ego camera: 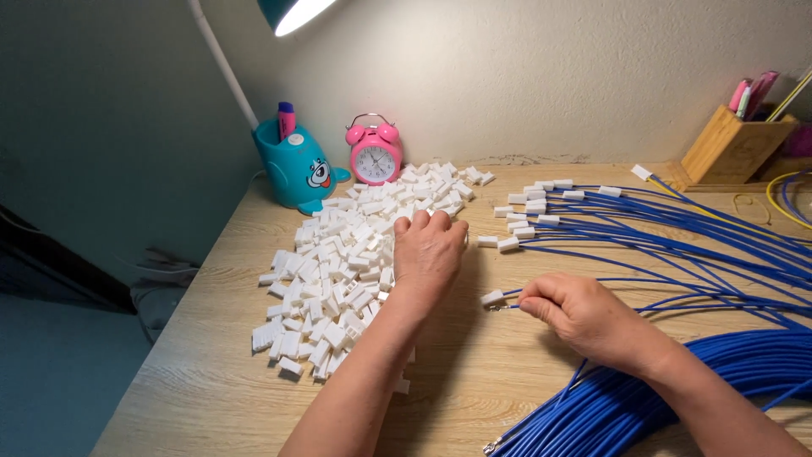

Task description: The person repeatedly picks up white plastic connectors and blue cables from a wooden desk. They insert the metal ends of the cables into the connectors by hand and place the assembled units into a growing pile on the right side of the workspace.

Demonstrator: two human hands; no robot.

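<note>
My left hand (429, 252) lies palm down at the right edge of a big heap of small white plastic connector housings (338, 262), fingers curled into the pile; whether it holds one I cannot tell. My right hand (578, 313) pinches a blue wire (507, 295) near its end, where a white housing (492, 298) sits. A thick bundle of blue wires (643, 398) runs under my right forearm toward the lower right.
Several blue wires with white housings fitted (541, 211) fan out at the right. A pink alarm clock (375, 152), a teal whale-shaped lamp base (296, 169) and a wooden pen holder (734, 144) stand by the wall. The wooden desk's left edge (169, 338) drops off.
</note>
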